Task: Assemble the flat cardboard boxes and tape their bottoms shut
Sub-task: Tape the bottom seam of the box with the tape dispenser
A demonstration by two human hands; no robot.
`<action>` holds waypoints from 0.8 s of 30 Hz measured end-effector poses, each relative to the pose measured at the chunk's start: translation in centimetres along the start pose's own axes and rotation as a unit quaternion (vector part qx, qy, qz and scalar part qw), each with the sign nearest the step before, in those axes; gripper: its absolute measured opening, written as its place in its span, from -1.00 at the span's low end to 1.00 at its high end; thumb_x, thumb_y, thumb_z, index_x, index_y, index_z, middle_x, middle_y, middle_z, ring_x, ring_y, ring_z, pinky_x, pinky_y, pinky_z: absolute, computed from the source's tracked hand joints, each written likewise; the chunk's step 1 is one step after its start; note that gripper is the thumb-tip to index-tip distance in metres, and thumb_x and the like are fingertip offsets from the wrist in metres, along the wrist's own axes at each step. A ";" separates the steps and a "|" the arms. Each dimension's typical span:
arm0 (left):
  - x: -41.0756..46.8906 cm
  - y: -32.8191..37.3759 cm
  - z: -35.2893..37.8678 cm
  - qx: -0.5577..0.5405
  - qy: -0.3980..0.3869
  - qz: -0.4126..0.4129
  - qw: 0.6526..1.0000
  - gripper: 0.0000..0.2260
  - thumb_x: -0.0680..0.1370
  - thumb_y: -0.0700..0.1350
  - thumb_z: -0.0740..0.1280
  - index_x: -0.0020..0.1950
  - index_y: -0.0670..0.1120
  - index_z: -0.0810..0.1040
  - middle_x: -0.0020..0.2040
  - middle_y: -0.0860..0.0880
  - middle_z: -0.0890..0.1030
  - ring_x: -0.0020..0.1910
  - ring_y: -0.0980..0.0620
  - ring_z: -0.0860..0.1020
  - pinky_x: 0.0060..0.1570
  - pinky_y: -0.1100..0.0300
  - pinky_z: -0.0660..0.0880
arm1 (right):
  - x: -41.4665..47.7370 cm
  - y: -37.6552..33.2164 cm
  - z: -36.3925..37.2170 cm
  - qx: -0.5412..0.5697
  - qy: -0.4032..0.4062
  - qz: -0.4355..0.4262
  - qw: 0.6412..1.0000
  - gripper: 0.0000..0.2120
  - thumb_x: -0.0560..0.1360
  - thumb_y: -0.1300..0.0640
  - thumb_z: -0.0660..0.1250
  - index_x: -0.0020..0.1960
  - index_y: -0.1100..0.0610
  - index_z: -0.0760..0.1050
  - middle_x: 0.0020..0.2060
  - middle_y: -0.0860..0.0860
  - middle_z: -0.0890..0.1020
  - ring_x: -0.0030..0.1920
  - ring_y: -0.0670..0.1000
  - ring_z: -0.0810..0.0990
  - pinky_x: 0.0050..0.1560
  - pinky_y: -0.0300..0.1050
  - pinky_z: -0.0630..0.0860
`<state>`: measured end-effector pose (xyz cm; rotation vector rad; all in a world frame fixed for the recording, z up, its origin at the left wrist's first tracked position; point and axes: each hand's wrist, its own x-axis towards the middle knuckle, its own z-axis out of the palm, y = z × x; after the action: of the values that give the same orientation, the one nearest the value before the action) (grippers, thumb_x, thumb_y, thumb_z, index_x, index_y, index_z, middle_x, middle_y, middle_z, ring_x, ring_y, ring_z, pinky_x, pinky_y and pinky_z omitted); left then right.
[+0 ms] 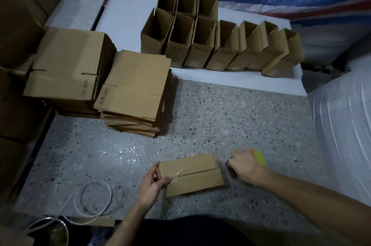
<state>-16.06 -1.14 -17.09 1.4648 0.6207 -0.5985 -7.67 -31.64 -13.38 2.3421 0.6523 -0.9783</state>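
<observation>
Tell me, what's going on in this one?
A person is taping the bottom of a box set on the floor in front of them. The left hand grips the box's left end, thumb by the clear tape over the seam. The right hand, at the right end, holds a blurred yellow-green dispenser. Two stacks of flat boxes sit at left; finished boxes stand open at the back.

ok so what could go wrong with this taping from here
1. The right hand and tape dispenser look blurred at the right end of the box; a hasty pull may run the tape off the flap seam or wrinkle it.
2. Only the left hand steadies the box, at one end; it could slide on the floor.
</observation>
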 end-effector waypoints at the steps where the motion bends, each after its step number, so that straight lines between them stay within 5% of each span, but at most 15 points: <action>1: 0.0 0.3 0.0 0.003 0.000 0.005 1.000 -0.37 0.40 -0.08 0.51 0.43 -0.16 0.43 0.26 -0.18 0.58 0.22 -0.15 0.57 0.28 -0.16 0.51 | 0.1 0.4 0.9 0.049 0.009 0.032 0.998 -0.57 0.55 0.11 0.35 0.40 -0.09 0.43 0.29 0.11 0.48 0.28 0.13 0.47 0.26 0.04 0.36; 6: -0.1 0.7 0.6 0.009 0.018 -0.010 1.000 -0.46 0.52 -0.29 0.43 0.48 -0.20 0.37 0.34 -0.22 0.52 0.31 -0.17 0.50 0.38 -0.14 0.42 | -0.9 1.3 5.1 0.128 0.064 0.112 0.983 -0.30 0.53 -0.17 0.23 0.60 -0.22 0.01 0.31 0.06 0.38 0.32 0.12 0.39 0.23 0.03 0.30; 9: -0.3 1.2 1.1 0.015 0.032 -0.003 0.999 -0.49 0.52 -0.21 0.44 0.44 -0.19 0.39 0.28 -0.21 0.55 0.26 -0.15 0.53 0.35 -0.14 0.44 | -0.8 -1.3 6.6 0.235 0.070 0.133 0.960 -0.31 0.58 -0.06 0.16 0.61 -0.23 -0.08 0.18 0.04 0.39 0.17 0.09 0.44 0.13 -0.05 0.39; 12: -0.8 1.7 1.9 0.029 0.032 -0.002 0.999 -0.63 0.40 -0.01 0.49 0.03 -0.16 0.44 0.08 -0.25 0.59 0.12 -0.26 0.58 0.12 -0.15 0.53 | -0.6 -4.0 7.3 0.334 0.054 0.143 0.930 -0.40 0.58 0.06 0.22 0.58 -0.20 0.16 0.17 0.01 0.39 0.18 0.05 0.45 0.19 -0.10 0.42; 14: -0.9 1.4 2.5 0.017 0.037 -0.004 0.999 -0.59 0.44 -0.06 0.56 -0.12 -0.11 0.31 -0.01 -0.27 0.61 -0.05 -0.17 0.60 -0.14 0.05 0.52 | -0.2 -5.7 6.7 0.388 0.109 0.199 0.893 -0.59 0.58 0.05 0.26 0.42 -0.12 0.45 0.24 0.04 0.43 0.22 0.10 0.47 0.22 -0.08 0.42; 15: -0.9 1.2 2.6 0.005 0.047 -0.004 0.999 -0.59 0.45 -0.13 0.57 -0.13 -0.09 0.29 -0.06 -0.24 0.61 -0.11 -0.10 0.58 -0.22 0.14 0.49 | 0.0 -6.3 5.8 0.456 0.162 0.243 0.841 -0.67 0.61 0.04 0.25 0.35 -0.03 0.52 0.28 0.10 0.46 0.22 0.15 0.48 0.22 -0.04 0.42; 17: -0.9 1.2 2.7 -0.012 0.055 -0.003 0.998 -0.62 0.45 -0.21 0.54 -0.13 -0.04 0.31 -0.08 -0.18 0.59 -0.14 -0.02 0.56 -0.24 0.21 0.48 | -0.1 -7.0 2.7 0.660 0.207 0.287 0.663 -0.64 0.69 -0.04 0.13 0.33 0.11 0.54 0.33 0.16 0.50 0.24 0.14 0.51 0.27 0.01 0.40; 19: -0.9 1.4 2.9 -0.006 0.051 0.000 0.999 -0.66 0.47 -0.25 0.52 -0.11 -0.05 0.34 -0.08 -0.14 0.58 -0.16 0.01 0.56 -0.25 0.22 0.52 | 0.0 -7.1 -0.3 0.864 0.133 0.231 0.427 -0.46 0.68 -0.21 -0.02 0.32 0.11 0.52 0.29 0.11 0.57 0.18 0.04 0.55 0.30 -0.02 0.39; 20: -0.9 1.5 3.0 0.001 0.049 -0.002 0.999 -0.69 0.47 -0.25 0.52 -0.08 -0.08 0.37 -0.07 -0.13 0.57 -0.16 0.01 0.55 -0.23 0.19 0.54 | 0.3 -7.0 -1.1 0.893 0.093 0.221 0.381 -0.37 0.62 -0.31 -0.03 0.35 0.10 0.51 0.27 0.08 0.59 0.20 0.04 0.55 0.35 0.01 0.37; 21: -0.8 1.6 3.0 0.007 0.047 -0.006 0.999 -0.70 0.47 -0.24 0.52 -0.03 -0.12 0.40 -0.06 -0.13 0.57 -0.15 0.01 0.56 -0.18 0.13 0.57 | 0.3 -6.8 -1.7 0.878 0.068 0.214 0.423 -0.29 0.56 -0.40 0.00 0.40 0.08 0.48 0.30 0.05 0.58 0.28 0.07 0.53 0.42 0.06 0.33; 24: -0.5 2.1 2.6 0.022 0.034 -0.018 0.999 -0.67 0.44 -0.23 0.55 -0.01 -0.13 0.40 -0.07 -0.12 0.56 -0.10 -0.03 0.56 -0.05 -0.05 0.58 | 0.1 -6.2 -1.9 0.717 0.070 0.206 0.663 -0.21 0.47 -0.51 0.05 0.43 0.02 0.46 0.27 0.01 0.59 0.24 0.07 0.53 0.34 0.06 0.42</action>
<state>-14.92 -3.74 -15.24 1.5224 0.6926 -0.5953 -10.37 -25.81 -14.00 3.5636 -1.1103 -1.2750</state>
